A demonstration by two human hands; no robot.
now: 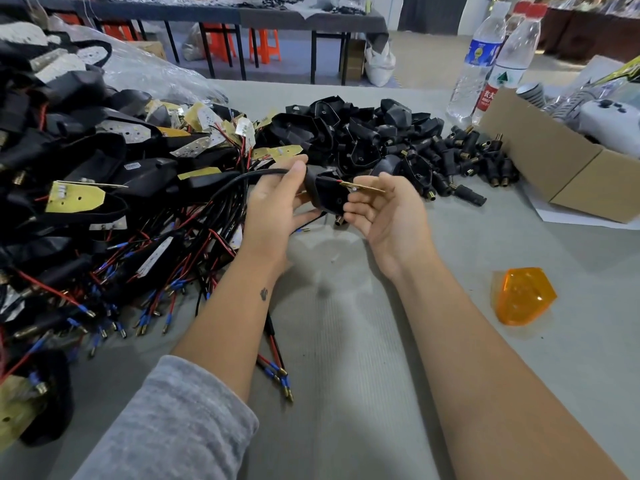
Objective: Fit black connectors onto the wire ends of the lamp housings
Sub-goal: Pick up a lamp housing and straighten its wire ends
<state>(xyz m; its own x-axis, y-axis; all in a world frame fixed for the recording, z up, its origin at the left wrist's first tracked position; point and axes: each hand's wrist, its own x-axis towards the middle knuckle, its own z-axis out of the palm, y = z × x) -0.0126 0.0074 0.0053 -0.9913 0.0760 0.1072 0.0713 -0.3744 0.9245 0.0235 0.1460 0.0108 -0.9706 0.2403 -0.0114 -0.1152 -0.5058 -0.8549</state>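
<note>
1. Single head-worn wide-angle view, looking forward and down across the grey table (pixel 346 341).
2. Close range: both forearms fill the lower frame.
3. Far background shows other tables (pixel 242 12).

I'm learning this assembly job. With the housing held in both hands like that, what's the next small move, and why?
Probably reach the right hand to the pile of black connectors and pick one. Both hands grip the black lamp housing, the left hand by its cable, yet neither holds a connector, and the wire ends lie bare on the table.
</note>
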